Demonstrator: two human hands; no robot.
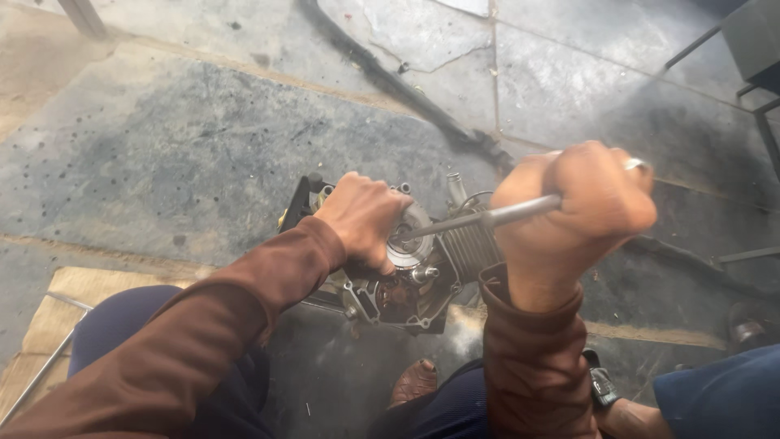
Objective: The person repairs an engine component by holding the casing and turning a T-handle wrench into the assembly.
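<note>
At six o'clock, a brown shoe toe [414, 380] shows between dark blue trousers. Just above, the right hand [573, 219], at three o'clock from centre, is clenched around the handle end of a long metal tool [479, 218], whose shaft runs toward nine o'clock to the round silver cover [410, 240] of a small engine [422, 272]. The left hand [364, 218] presses down on the engine's casing, fingers curled over it. The engine sits at centre on a stained concrete floor [179, 146]. A black hose [390, 81] snakes toward twelve o'clock.
</note>
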